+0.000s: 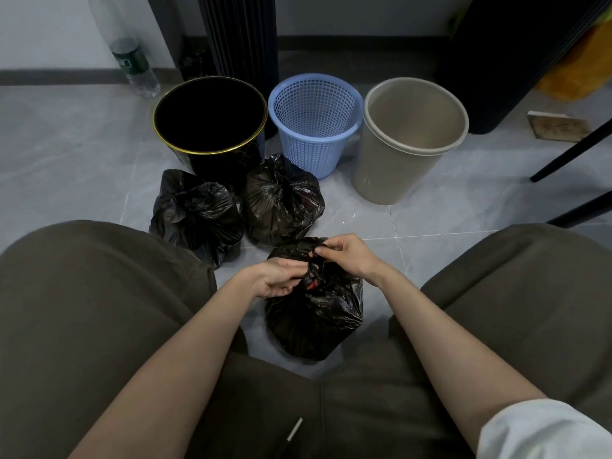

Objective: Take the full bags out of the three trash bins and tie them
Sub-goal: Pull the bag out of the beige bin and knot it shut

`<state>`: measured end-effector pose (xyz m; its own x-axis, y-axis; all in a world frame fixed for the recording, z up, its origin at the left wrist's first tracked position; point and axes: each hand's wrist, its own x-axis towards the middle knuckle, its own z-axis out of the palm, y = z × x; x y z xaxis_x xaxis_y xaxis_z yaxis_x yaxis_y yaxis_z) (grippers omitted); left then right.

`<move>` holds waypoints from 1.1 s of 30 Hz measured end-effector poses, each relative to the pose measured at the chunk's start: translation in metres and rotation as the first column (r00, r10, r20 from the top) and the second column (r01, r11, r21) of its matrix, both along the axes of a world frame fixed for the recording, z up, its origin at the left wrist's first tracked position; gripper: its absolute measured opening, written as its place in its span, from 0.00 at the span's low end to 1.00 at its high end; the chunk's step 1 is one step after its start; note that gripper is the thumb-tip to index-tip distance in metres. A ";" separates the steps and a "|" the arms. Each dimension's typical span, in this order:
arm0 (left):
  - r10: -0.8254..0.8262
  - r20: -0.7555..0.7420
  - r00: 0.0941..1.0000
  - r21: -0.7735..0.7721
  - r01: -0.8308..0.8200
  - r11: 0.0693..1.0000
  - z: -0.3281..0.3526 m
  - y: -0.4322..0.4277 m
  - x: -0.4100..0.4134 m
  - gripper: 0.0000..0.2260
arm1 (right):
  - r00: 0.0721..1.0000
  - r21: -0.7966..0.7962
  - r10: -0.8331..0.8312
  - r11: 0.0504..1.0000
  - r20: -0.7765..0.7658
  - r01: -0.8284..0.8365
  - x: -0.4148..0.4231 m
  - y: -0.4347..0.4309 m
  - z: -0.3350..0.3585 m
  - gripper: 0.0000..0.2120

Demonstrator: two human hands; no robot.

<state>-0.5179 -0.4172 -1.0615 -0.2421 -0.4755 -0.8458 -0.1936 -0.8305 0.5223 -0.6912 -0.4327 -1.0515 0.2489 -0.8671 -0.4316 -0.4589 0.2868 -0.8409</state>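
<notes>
Black crinkled plastic trash bag point(314, 323): on the floor, well in front of the blue mesh plastic bin point(314, 150), on your side of it, between your knees. Your left hand point(281, 281) grips the gathered neck, fingers point(293, 271) curled round it. Your right hand point(347, 256) pinches a twisted strand of the bag's mouth just above. The knot is not yet closed, and something red shows through the gap at the neck.

Two other black plastic bags, one point(281, 200) just in front of the blue bin and one point(195, 213) front-left of it, look tied and lie touching. The black round bin with a gold rim point(212, 164) sits just left of the blue bin, the beige round plastic bin point(394, 173) just right. All three bins have no bag in them.

Risks, as a judgement:
- The film looks thin, so a hard pull could tear the neck.
- A loose half-knot could slip and let the contents out.
- The bag could tip if you tug it sideways.

Writing: the clear plastic bottle point(132, 58), far left of the blue bin and behind it, has a green label too blurred to read. No text is seen on the bags or bins.
</notes>
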 end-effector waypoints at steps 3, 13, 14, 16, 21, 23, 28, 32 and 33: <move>-0.012 0.120 0.993 -0.162 0.031 0.986 0.001 -0.004 -0.002 0.10 | 0.993 0.046 -0.110 0.993 0.041 0.108 -0.004 0.002 -0.001 0.10; -0.021 0.849 0.528 -0.356 0.600 0.716 0.002 -0.006 0.019 0.08 | 0.813 0.514 -0.567 0.741 0.134 0.432 -0.022 0.010 -0.009 0.16; -0.035 0.869 0.493 -0.325 0.623 0.712 0.001 -0.004 0.020 0.08 | 0.793 0.527 -0.599 0.711 0.109 0.465 -0.022 0.013 -0.013 0.17; -0.044 0.860 0.509 -0.340 0.634 0.695 0.001 -0.002 0.016 0.09 | 0.782 0.479 -0.617 0.713 0.081 0.513 -0.020 0.015 -0.016 0.16; -0.003 0.525 0.851 -0.468 0.291 0.834 0.002 -0.011 0.000 0.12 | 0.803 0.428 -0.567 0.782 0.186 0.453 -0.005 0.010 -0.004 0.11; 0.100 0.405 0.909 -0.435 0.095 0.896 -0.005 -0.011 -0.004 0.12 | 0.827 0.447 -0.520 0.805 0.216 0.390 0.001 0.011 0.000 0.13; 0.248 0.137 0.959 -0.410 -0.173 0.896 -0.014 -0.007 -0.008 0.10 | 0.858 0.398 -0.483 0.832 0.174 0.387 0.011 0.014 -0.005 0.13; 0.236 0.098 0.967 -0.469 -0.164 0.868 -0.016 -0.005 -0.011 0.13 | 0.882 0.388 -0.441 0.851 0.165 0.353 0.015 0.017 -0.011 0.14; 0.192 0.139 0.972 -0.481 -0.103 0.871 -0.014 -0.005 -0.012 0.13 | 0.888 0.389 -0.436 0.851 0.148 0.353 0.016 0.017 -0.011 0.14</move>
<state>-0.5303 -0.4218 -1.0755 -0.0059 -0.8433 -0.5375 -0.2140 -0.5240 0.8244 -0.6751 -0.4162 -1.0629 0.0420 -0.7201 -0.6926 -0.0577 0.6903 -0.7212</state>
